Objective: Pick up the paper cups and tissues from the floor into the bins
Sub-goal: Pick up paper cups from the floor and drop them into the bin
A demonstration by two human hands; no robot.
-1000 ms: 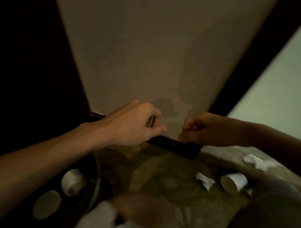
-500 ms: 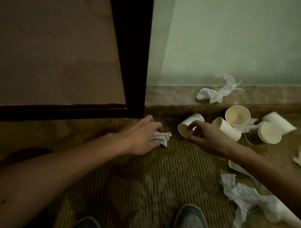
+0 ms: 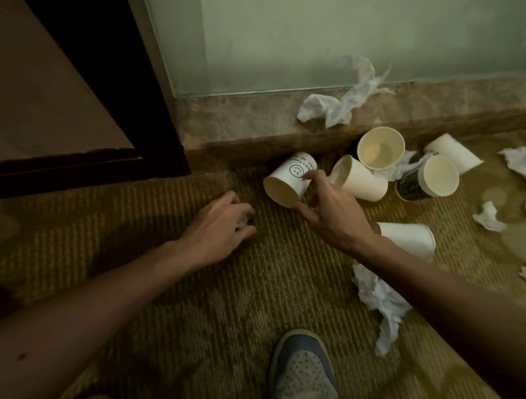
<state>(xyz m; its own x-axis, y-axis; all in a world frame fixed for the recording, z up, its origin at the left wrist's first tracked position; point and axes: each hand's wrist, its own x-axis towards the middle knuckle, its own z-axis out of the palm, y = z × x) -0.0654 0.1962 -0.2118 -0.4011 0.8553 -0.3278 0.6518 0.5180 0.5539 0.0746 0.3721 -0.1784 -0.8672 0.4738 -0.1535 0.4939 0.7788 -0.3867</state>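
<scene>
dim olive carpet (image 3: 192,301) below frosted glass (image 3: 321,37). left hand (image 3: 216,230), fingers curled round a crumpled tissue (image 3: 242,224) on the floor. right hand (image 3: 330,213), thumb and fingers pinching a tipped smiley paper cup (image 3: 289,178) just beside. more cups (image 3: 380,148) and tissues (image 3: 327,109) nearby.

Both arms reach forward, left hand (image 3: 217,226) curled palm-down, right hand (image 3: 329,215) pinching
</scene>
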